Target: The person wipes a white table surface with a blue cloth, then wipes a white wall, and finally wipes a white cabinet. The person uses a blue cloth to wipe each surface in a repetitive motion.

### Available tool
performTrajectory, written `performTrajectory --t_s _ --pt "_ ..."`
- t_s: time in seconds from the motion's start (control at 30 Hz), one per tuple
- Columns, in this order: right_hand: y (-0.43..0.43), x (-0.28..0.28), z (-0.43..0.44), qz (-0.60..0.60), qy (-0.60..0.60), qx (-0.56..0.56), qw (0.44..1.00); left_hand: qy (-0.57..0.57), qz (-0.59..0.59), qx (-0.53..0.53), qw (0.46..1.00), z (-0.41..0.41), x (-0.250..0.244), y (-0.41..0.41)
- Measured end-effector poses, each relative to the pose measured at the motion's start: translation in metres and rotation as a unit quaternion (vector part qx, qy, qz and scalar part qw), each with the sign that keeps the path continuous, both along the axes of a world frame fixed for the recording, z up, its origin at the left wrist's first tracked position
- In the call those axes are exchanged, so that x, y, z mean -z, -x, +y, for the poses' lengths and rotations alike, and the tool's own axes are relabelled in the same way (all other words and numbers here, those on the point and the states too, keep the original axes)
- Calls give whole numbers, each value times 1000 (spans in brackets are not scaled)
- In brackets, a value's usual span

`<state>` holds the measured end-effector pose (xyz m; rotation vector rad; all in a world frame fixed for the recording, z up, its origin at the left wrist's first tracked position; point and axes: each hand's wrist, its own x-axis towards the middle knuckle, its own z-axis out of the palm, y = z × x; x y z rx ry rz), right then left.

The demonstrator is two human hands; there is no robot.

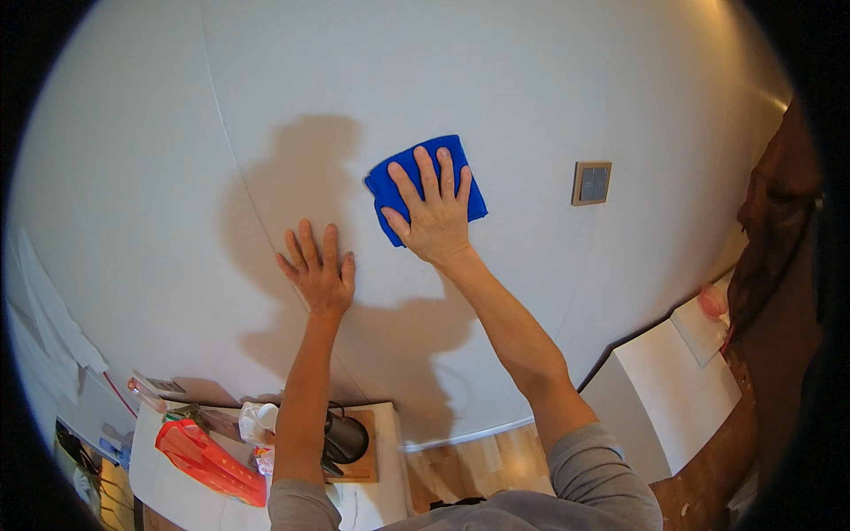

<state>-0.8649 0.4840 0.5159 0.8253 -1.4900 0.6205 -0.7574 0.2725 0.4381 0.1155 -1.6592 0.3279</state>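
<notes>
A folded blue cloth [446, 149] lies flat against the white wall [518, 86], pressed there by my right hand [435, 212]. The fingers of that hand are spread over the cloth, and its thumb points left, near the cloth's lower left edge. Lower and to the left, my left hand [320, 272] rests on the bare wall beside a vertical seam, palm down with its fingers apart and nothing held. Shadows of the body and arms fall on the wall around both hands.
A light switch [592, 183] is fixed to the wall at right. Below left, a white table [149, 458] bears a red plastic bag [206, 464], a dark kettle [346, 438] on a wooden board [373, 464] and a clear bottle [147, 395]. At lower right stands a white cabinet [677, 391].
</notes>
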Motion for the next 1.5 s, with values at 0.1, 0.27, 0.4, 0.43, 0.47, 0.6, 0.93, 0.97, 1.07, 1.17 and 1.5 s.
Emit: performTrajectory --t_s 0.1,0.27,0.4,0.43,0.47,0.6,0.93,0.97,1.07,1.17,1.5 --pt "4 18 3 -16 -16 6 1000 14 -19 -18 1000 13 -19 -4" --pt "4 28 4 1 -36 8 999 15 -28 64 997 30 -64 17" --pt "-3 -14 2 20 -17 -13 1000 2 -10 40 999 28 -61 22" --pt "-3 -23 2 23 -12 -14 1000 -4 -13 41 999 29 -58 23" --pt "-1 -33 2 26 -8 -16 999 -10 -16 42 999 30 -57 24" --pt "6 -29 4 34 13 -6 999 -1 -5 54 999 33 -58 28" --pt "7 -45 10 25 43 -12 999 9 -3 47 999 34 -60 25" --pt "9 -48 11 31 54 -9 998 10 -3 49 999 34 -61 25" --pt "10 -31 16 -4 43 -8 999 16 6 54 998 34 -62 27" --pt "13 -2 16 -15 39 -4 999 18 7 49 999 31 -60 25" --pt "24 -27 43 -14 69 3 997 25 11 45 999 29 -60 28"
